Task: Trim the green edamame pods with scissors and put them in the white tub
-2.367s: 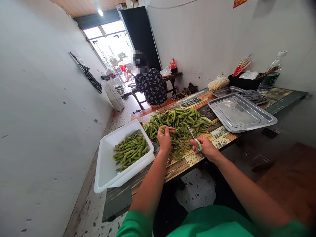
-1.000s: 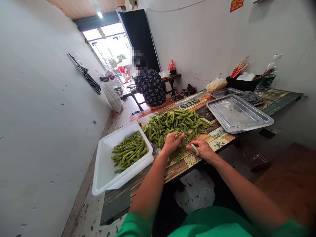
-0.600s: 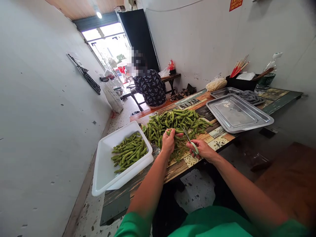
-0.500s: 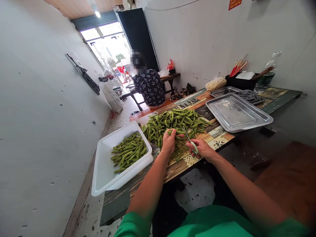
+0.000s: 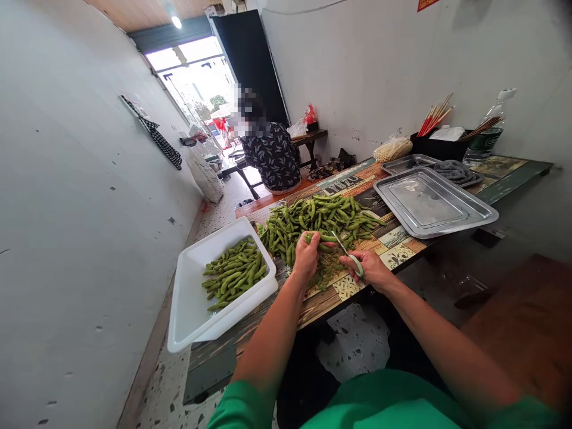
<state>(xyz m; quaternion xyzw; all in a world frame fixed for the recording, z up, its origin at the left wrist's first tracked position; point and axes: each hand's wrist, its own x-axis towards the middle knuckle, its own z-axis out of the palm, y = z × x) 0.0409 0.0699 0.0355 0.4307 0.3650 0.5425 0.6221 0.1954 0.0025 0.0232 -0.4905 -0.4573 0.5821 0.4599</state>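
Note:
My left hand [image 5: 307, 255] is closed around a few green soybean pods [image 5: 328, 239], whose ends stick out to the right. In my right hand [image 5: 372, 269] is a pair of scissors [image 5: 357, 266] with pale green handles, its blades pointing up and left at the held pods' tips. Just beyond both hands a large heap of soybean pods [image 5: 295, 217] covers part of the table. Small green trimmings [image 5: 328, 271] lie beneath my hands. To the left, a white plastic tub [image 5: 181, 304] contains more pods [image 5: 236, 271].
Metal trays [image 5: 433, 199] rest at the table's right, one with a grey cloth [image 5: 456, 171]. Behind them stand a black box [image 5: 431, 146] of skewers and a plastic bottle [image 5: 485, 134]. Farther off, a person [image 5: 272, 158] sits facing away. White walls flank the table.
The scissor blades look closer together now, and my right hand has shifted very slightly. My left hand keeps its hold on the pods. The whole view has moved a little.

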